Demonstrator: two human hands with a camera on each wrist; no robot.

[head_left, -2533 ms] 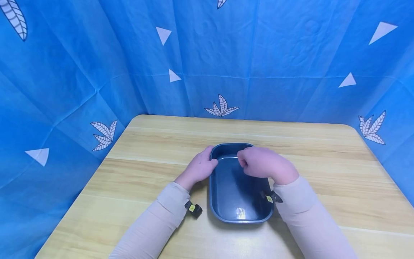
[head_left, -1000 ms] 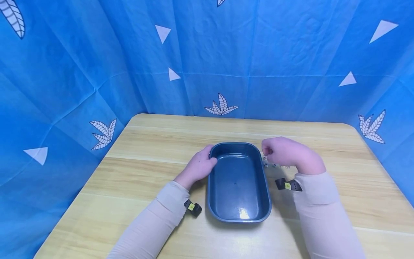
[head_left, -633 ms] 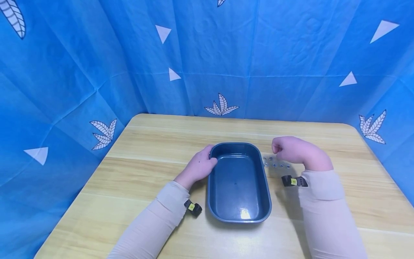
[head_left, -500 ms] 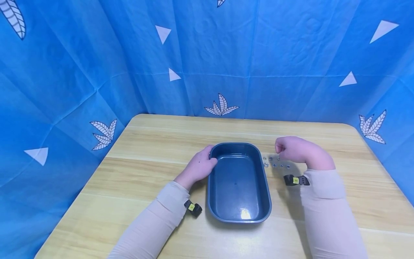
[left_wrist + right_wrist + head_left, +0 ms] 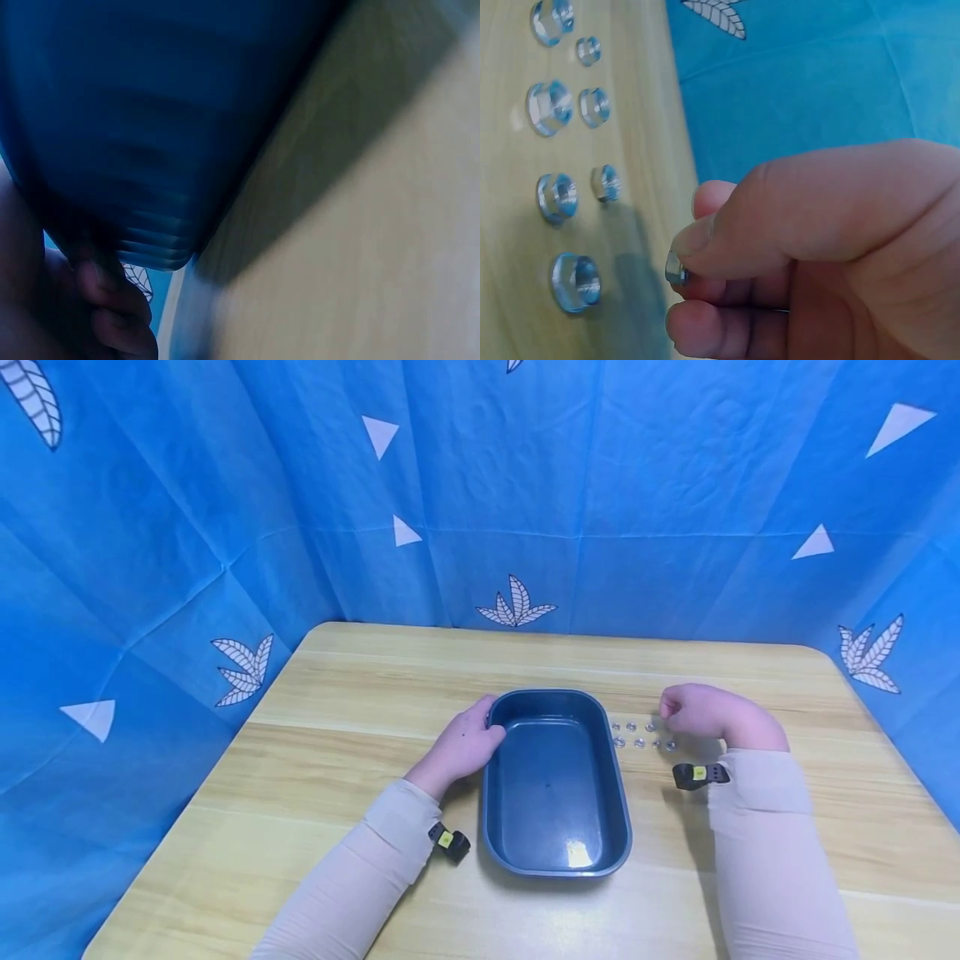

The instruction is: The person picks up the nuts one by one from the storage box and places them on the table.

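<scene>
My left hand [image 5: 461,745] grips the left rim of a dark blue plastic bin [image 5: 551,793], thumb over the edge, with curled fingers [image 5: 120,330] outside its wall in the left wrist view. My right hand [image 5: 697,710] is past the bin's right side, above the table. Its thumb and fingers pinch a small silver flange nut [image 5: 676,268], mostly hidden by the thumb. Beside that hand, two rows of similar nuts stand on the table, among them a larger flange nut [image 5: 576,282] and a smaller flange nut [image 5: 606,183].
The light wood table [image 5: 375,693] carries the bin and the rows of nuts between bin and right hand. A blue patterned curtain [image 5: 495,485] hangs along the back and both sides. Each wrist wears a black strap camera, such as the right wrist camera [image 5: 693,775].
My right hand has moved from over the bin to the right, out past the nuts, uncovering both rows. The left hand stays on the bin's rim and the bin keeps its place.
</scene>
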